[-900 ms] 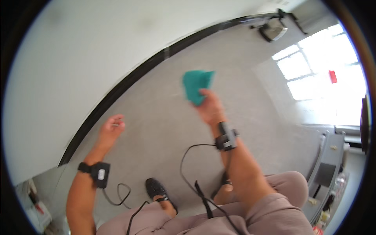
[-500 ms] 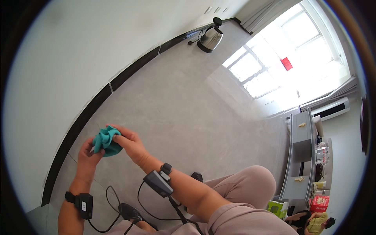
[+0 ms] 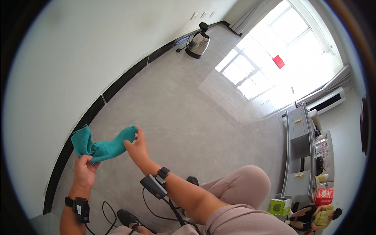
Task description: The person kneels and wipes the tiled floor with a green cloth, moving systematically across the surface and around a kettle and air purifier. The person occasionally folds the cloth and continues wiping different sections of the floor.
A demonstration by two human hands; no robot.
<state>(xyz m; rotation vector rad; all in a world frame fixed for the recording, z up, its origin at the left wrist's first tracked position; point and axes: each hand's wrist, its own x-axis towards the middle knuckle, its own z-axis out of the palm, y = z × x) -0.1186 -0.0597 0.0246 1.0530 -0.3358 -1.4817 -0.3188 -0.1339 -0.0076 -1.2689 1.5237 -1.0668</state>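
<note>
A teal cloth (image 3: pixel 111 149) is held in the air between my two hands, stretched sideways with a loose, creased fold on its left. My left hand (image 3: pixel 85 167) grips its lower left edge, thumb on the near side. Pinched in my right hand (image 3: pixel 136 149) is the cloth's right end; part of those fingers is behind the fabric. Each forearm wears a strapped dark device with a cable, the left device (image 3: pixel 81 210) and the right device (image 3: pixel 154 186).
A steel kettle (image 3: pixel 198 45) stands on the grey floor (image 3: pixel 176 105) by the wall's black skirting. To the right is a grey cabinet (image 3: pixel 294 156) with drawers, and a seated person (image 3: pixel 322 217) beyond a green box (image 3: pixel 279 206). Cables (image 3: pixel 156 216) hang near my shoes.
The cloth has gone from a bunched wad to a longer, opened-out shape. My hands have drawn apart, the right one moving rightward. The view has shifted slightly.
</note>
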